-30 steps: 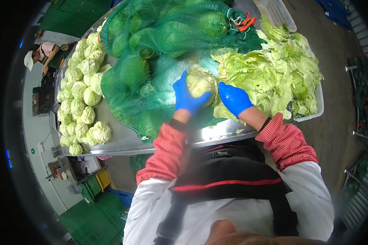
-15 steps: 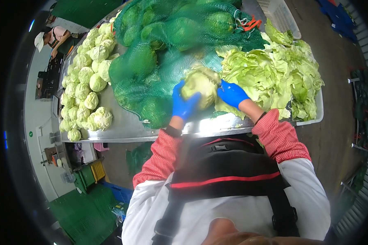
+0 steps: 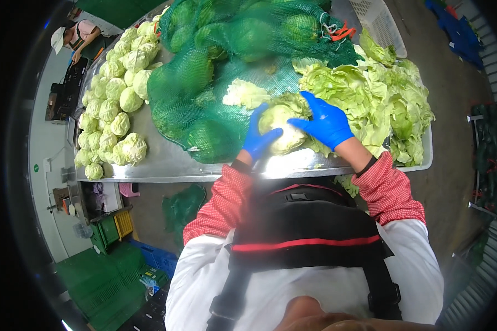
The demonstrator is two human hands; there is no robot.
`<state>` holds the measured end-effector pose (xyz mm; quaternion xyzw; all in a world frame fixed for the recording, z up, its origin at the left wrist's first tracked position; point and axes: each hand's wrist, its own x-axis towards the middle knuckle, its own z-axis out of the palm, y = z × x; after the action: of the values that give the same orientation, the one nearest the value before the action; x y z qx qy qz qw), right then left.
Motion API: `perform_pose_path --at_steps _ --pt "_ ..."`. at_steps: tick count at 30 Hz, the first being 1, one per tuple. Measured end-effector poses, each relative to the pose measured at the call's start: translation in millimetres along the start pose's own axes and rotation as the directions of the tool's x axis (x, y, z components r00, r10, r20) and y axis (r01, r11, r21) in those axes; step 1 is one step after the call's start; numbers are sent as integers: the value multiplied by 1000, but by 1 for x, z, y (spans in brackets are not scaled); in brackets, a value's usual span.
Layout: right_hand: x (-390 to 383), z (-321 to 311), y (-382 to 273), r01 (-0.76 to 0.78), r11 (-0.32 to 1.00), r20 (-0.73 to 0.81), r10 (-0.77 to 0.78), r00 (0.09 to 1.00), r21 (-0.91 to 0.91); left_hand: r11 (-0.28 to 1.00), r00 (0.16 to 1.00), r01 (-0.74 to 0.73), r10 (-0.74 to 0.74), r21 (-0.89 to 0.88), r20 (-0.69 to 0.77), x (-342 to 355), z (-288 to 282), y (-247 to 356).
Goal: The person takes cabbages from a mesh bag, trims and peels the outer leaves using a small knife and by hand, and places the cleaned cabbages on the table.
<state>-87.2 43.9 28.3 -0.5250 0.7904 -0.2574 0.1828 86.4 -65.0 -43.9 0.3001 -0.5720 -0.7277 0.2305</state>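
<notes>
A pale green cabbage [image 3: 280, 132] is between my two blue-gloved hands, just above the near edge of the table. My left hand [image 3: 258, 137] wraps its left side, with the thumb across the top. On the other side, my right hand [image 3: 330, 124] has its thumb against the head and its fingers curved round the leaves at the far right; part of that contact is hidden. A loose pale leaf [image 3: 244, 94] lies on green netting just beyond my left hand. Close by my right hand is a big heap of loose outer leaves [image 3: 364, 105].
Green net sacks [image 3: 196, 83] of cabbages fill the middle of the metal table [image 3: 174, 165]. Bare cabbage heads [image 3: 113, 88] are piled at the left. White crates [image 3: 378, 25] stand along the right side. Another person [image 3: 80, 36] works at the far left.
The cabbage has turned and come slightly nearer and to the right. A pale leaf now lies on the netting where none lay before. My right hand has spread wider.
</notes>
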Motion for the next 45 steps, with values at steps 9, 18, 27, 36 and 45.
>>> perform_pose_path --at_steps 9,18,27,36,45 --pt "53 29 72 -178 979 -91 170 981 -96 816 968 -249 228 522 106 -17 -12 -1" --pt "7 30 10 -76 966 -34 87 996 247 387 928 -251 358 887 106 -65 -30 32" --pt "-30 66 35 223 974 -256 -204 945 48 820 984 41 65 571 -163 1 -35 3" --pt "-16 96 92 3 955 -362 109 926 296 875 936 136 40 464 -349 13 -17 -9" --pt "29 61 33 -62 971 -101 87 991 230 601 948 -283 291 747 125 6 -20 9"
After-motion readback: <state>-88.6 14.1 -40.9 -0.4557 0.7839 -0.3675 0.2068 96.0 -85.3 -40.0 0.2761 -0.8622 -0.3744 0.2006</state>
